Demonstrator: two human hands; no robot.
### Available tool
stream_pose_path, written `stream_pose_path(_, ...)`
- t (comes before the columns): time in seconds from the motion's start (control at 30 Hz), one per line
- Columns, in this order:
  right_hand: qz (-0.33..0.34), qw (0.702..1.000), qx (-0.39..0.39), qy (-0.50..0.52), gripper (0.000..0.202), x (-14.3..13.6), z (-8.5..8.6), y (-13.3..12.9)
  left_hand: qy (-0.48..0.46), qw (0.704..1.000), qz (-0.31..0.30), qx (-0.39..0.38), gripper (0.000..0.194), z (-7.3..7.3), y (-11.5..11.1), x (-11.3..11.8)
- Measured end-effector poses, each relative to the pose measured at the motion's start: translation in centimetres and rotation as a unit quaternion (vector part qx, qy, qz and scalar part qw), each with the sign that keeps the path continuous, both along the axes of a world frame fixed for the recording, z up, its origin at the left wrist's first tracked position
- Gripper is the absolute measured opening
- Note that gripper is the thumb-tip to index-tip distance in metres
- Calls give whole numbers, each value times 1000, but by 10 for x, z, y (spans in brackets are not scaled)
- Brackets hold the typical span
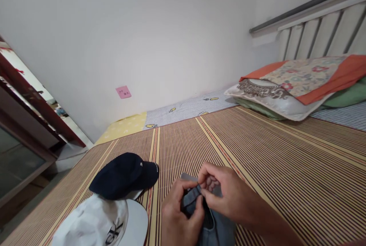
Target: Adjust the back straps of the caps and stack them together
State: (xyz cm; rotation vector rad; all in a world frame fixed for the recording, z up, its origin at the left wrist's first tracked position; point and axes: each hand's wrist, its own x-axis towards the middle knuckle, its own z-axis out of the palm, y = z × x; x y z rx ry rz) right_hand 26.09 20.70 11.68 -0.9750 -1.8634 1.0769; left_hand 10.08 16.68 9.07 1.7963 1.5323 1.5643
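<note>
A grey-blue cap [221, 227] is held low over the mat, in front of me. Its strap [191, 197] runs between my two hands, beside a dark opening edged with a pale seam. My left hand [183, 211] grips the strap from the left, thumb and fingers closed round it. From the right, my right hand [219, 189] pinches the strap's end between thumb and forefinger, the other fingers curled in. Part of the cap is hidden behind both hands. To their left lie a navy cap [122, 175] and a white cap [91, 221] with dark letters, partly overlapping.
A striped mat [271, 154] covers the bed. Stacked pillows [286, 105] with an orange floral cover [311, 72] lie at the right, before a radiator [320, 32]. A pink note [123, 92] is stuck on the wall. A doorway opens at the left.
</note>
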Motion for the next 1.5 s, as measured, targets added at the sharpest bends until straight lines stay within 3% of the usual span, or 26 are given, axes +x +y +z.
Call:
stream_pose_path(0.17, -23, 999, -20, 27, 22, -2, -6, 4, 32, 998, -6, 53, 17, -6, 3, 5)
stream_pose_path(0.27, 34, 987, -66, 142, 16, 1, -10, 8, -9, 999, -19, 35, 17, -7, 3, 3)
stream_pose_path(0.4, 132, 937, -149, 287, 14, 4, -16, 16, -132, 987, -81, -39, 12, -9, 4, 1)
stream_pose_path(0.47, 152, 926, -156, 307, 14, 4, -18, 18, -172, 978, -97, -62, 13, -10, 4, 2)
stream_pose_path(0.57, 165, 933, -140, 289, 17, 3, -17, 17, -185, 975, -97, -80, 16, -10, 5, 2)
stream_pose_path(0.63, 146, 953, -111, 241, 19, 2, -13, 13, -169, 979, -77, -82, 18, -10, 5, 0)
stream_pose_path(0.73, 66, 991, -25, 111, 21, 1, -5, 4, -129, 988, -41, -73, 17, -7, 4, -3)
stream_pose_path(0.9, -20, 996, 85, -34, 23, -5, -3, -4, -30, 999, 19, -24, 13, 1, 1, -2)
stream_pose_path(1.03, -45, 996, 78, 3, 11, -9, -7, -2, -13, 1000, 21, 9, 13, 2, 0, 2)
stream_pose_path(1.2, -3, 985, -27, 170, 11, -9, -8, 3, -68, 997, 0, -39, 14, -6, 2, 3)
stream_pose_path(1.27, -3, 988, -4, 152, 13, -9, -7, 4, -75, 996, -1, -52, 15, -6, 3, 4)
stream_pose_path(1.4, -27, 990, 131, 37, 20, -11, -6, 3, -43, 998, 9, -51, 13, -5, 2, 5)
stream_pose_path(1.5, -72, 990, 98, 74, 16, -13, -8, 3, -54, 996, 3, -66, 14, -6, 3, 4)
